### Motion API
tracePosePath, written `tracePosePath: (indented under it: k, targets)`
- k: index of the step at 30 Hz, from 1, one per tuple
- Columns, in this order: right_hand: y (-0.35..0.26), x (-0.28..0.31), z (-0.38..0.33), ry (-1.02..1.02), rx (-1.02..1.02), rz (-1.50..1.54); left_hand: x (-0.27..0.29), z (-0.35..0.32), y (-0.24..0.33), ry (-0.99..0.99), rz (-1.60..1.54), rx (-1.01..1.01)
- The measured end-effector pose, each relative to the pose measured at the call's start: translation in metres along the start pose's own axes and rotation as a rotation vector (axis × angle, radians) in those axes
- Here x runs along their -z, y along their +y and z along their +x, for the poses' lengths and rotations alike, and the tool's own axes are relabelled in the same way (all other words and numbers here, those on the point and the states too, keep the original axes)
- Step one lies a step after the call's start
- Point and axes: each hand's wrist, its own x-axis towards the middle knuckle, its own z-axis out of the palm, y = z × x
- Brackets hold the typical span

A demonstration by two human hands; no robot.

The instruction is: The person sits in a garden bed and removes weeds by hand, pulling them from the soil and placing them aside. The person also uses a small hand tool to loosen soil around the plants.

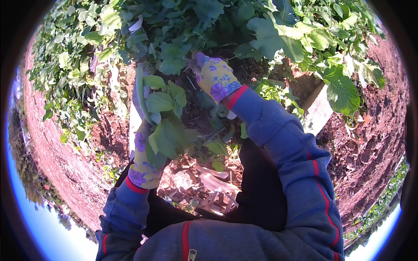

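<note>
Leafy green sprig [163, 124] being held up over the red soil [74, 174], left hand [143, 161] in a yellow flowered glove closing its fingers around its stems, right hand [215, 78] reaching into the dense plants [183, 35], its fingers hiding among leaves, grip unclear, pale slab [320, 111] lying to the right.

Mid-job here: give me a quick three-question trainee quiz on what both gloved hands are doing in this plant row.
1. True or false: the left hand in a yellow flowered glove holds a bunch of green leafy stems.
2. Where does the right hand in a matching flowered glove reach? A) into the leafy green plants B) onto the bare reddish soil
3. What colour are the long jacket sleeves?
Key: 1 true; 2 A; 3 blue with red trim.
</note>
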Motion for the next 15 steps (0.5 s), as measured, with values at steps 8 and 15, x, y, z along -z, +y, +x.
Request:
tracePosePath:
  k: [8,15]
  targets:
    - [-0.064,-0.039,-0.060,-0.305,0.179,1.179,-0.010,-0.005,-0.008,0.151,-0.256,-0.075]
    - [-0.069,0.012,-0.066,-0.615,0.080,1.013,0.015,-0.013,-0.010,0.038,-0.086,-0.170]
